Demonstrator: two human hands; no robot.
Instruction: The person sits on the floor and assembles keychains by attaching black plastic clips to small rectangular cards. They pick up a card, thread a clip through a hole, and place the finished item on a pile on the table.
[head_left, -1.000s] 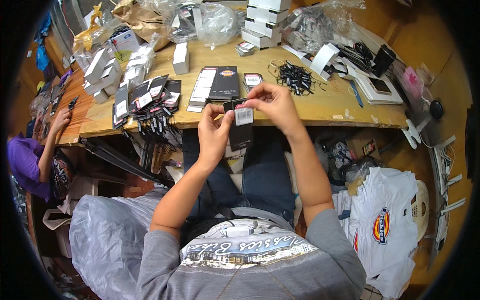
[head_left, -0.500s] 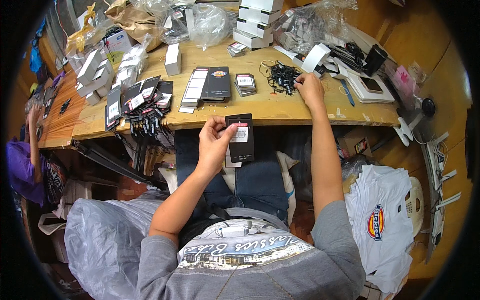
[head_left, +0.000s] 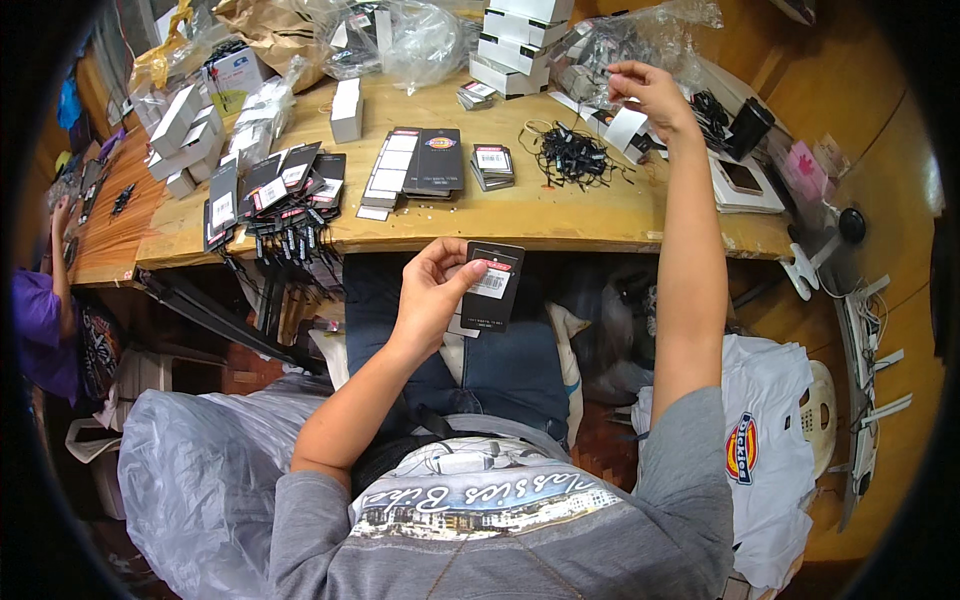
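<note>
My left hand (head_left: 432, 297) pinches a black hang tag (head_left: 490, 308) with a white barcode sticker and a red strip, held upright over my lap below the table's front edge. A white piece shows behind its lower edge. My right hand (head_left: 655, 103) is raised over the right back of the table, thumb and fingers closed together. Whatever it may hold is too small to make out. Below and left of it lies a tangled pile of black tag strings (head_left: 575, 158). Stacks of tags (head_left: 491, 166) and a larger black tag stack (head_left: 434, 165) with white sticker strips lie left of the pile.
Strung tags (head_left: 275, 195) hang over the front edge at left. White boxes (head_left: 515, 50) are stacked behind, near clear plastic bags (head_left: 420, 45). A phone (head_left: 741, 177) lies on white boxes at right. White shirts (head_left: 765, 440) lie beside me. Another person's purple sleeve (head_left: 45, 325) shows far left.
My right hand has lifted from the string pile, moving up and to the right. The left hand with the hang tag has shifted slightly right and tilted the tag.
</note>
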